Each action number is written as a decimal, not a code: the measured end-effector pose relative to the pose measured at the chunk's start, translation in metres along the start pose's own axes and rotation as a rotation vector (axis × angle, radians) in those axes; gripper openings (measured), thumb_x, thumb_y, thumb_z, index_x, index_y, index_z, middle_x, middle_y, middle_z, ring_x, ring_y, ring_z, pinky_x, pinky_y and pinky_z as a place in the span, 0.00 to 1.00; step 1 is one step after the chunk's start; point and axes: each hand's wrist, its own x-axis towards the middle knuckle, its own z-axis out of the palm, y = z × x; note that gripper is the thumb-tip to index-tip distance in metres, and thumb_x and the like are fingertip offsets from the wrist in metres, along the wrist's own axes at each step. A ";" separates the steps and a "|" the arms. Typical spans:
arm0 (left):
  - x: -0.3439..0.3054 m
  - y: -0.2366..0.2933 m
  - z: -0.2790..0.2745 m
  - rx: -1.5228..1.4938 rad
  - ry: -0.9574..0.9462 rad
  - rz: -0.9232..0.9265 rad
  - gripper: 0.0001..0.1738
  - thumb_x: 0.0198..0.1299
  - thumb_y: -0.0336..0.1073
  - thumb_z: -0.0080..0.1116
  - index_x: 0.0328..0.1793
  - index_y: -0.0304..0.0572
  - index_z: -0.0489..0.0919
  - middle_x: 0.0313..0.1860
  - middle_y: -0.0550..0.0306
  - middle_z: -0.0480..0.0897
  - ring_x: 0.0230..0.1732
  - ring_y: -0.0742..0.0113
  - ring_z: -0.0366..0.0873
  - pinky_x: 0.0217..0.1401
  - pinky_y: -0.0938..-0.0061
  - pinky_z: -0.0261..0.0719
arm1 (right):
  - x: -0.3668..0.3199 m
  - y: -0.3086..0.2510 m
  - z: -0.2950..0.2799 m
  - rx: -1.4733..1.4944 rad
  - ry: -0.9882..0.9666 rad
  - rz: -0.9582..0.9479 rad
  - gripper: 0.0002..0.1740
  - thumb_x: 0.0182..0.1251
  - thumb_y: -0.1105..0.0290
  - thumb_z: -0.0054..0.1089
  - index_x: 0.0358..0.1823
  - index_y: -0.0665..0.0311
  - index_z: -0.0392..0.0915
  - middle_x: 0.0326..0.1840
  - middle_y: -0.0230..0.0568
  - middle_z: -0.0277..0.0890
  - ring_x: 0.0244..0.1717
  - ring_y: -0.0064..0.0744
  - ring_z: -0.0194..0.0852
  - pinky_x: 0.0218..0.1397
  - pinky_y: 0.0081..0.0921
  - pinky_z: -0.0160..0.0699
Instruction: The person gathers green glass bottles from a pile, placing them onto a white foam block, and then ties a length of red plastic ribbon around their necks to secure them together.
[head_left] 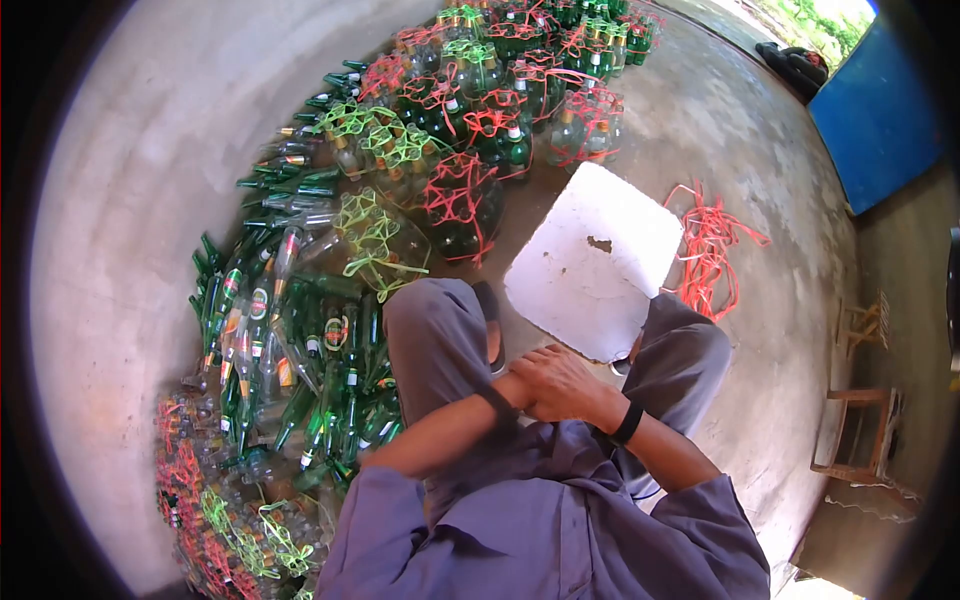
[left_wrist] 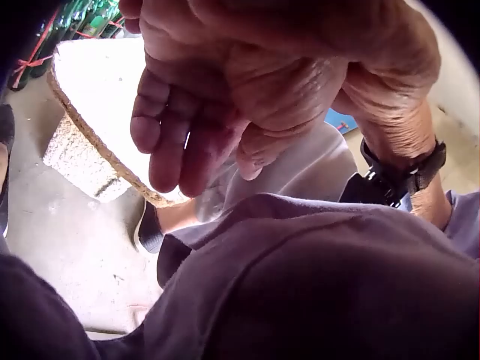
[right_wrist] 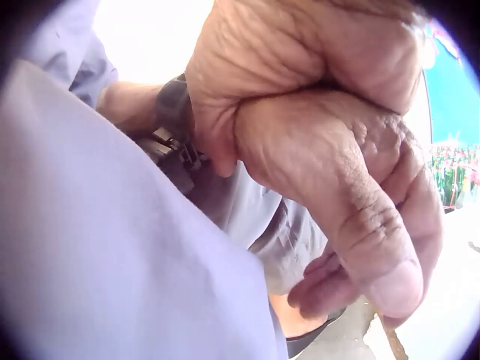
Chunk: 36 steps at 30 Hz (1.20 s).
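The person's hands are crossed one over the other above the lap. On top in the head view lies the right hand (head_left: 570,385), its fingers across the left hand and wrist. Most of the left hand (left_wrist: 178,146) is hidden there; in the left wrist view, fingers hang loosely downward. Dark bands (head_left: 627,423) circle both wrists. No object shows in either hand. Just beyond them, between the knees, is a white slab (head_left: 590,265) with a small hole and a worn edge. The left wrist view shows it on a rough white block (left_wrist: 82,161).
Loose green and clear bottles (head_left: 300,340) pile up at the left. Bottle bundles tied with red and green straps (head_left: 460,195) stand farther ahead. Red strapping (head_left: 715,255) lies right of the slab. Wooden frames (head_left: 865,435) and a blue panel (head_left: 880,120) are at the right.
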 end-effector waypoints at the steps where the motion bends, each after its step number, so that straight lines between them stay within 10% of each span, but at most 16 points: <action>1: 0.002 0.000 0.001 0.004 0.004 -0.004 0.24 0.67 0.51 0.54 0.63 0.49 0.79 0.70 0.39 0.74 0.74 0.45 0.67 0.76 0.51 0.63 | -0.001 0.002 0.002 0.030 0.011 0.001 0.25 0.39 0.69 0.67 0.45 0.62 0.79 0.41 0.41 0.79 0.50 0.44 0.79 0.56 0.37 0.70; 23: 0.031 0.007 -0.009 0.199 0.137 -0.222 0.23 0.67 0.49 0.55 0.63 0.49 0.79 0.69 0.39 0.76 0.73 0.46 0.69 0.74 0.52 0.65 | 0.002 -0.003 -0.003 -0.056 -0.001 -0.010 0.32 0.35 0.67 0.71 0.50 0.58 0.79 0.43 0.41 0.81 0.49 0.45 0.81 0.58 0.39 0.73; 32: 0.024 0.059 -0.065 0.272 0.230 -0.364 0.23 0.67 0.48 0.56 0.64 0.49 0.80 0.68 0.39 0.76 0.73 0.47 0.70 0.74 0.53 0.66 | 0.007 -0.058 -0.084 -0.183 0.096 -0.109 0.45 0.41 0.60 0.80 0.65 0.63 0.72 0.69 0.47 0.71 0.72 0.51 0.66 0.79 0.54 0.52; 34: 0.041 0.134 -0.154 0.254 -0.055 -0.804 0.18 0.65 0.43 0.61 0.58 0.45 0.83 0.44 0.41 0.86 0.48 0.51 0.86 0.55 0.59 0.81 | -0.002 -0.055 -0.108 -0.207 0.169 -0.082 0.48 0.44 0.57 0.80 0.68 0.63 0.71 0.70 0.48 0.70 0.74 0.54 0.64 0.80 0.56 0.49; 36: -0.009 0.149 -0.191 0.107 0.454 -0.587 0.15 0.65 0.39 0.62 0.55 0.41 0.84 0.37 0.45 0.86 0.34 0.51 0.86 0.44 0.66 0.84 | -0.015 -0.042 -0.125 -0.231 0.263 0.060 0.48 0.47 0.55 0.80 0.71 0.65 0.69 0.69 0.51 0.71 0.72 0.56 0.66 0.78 0.56 0.56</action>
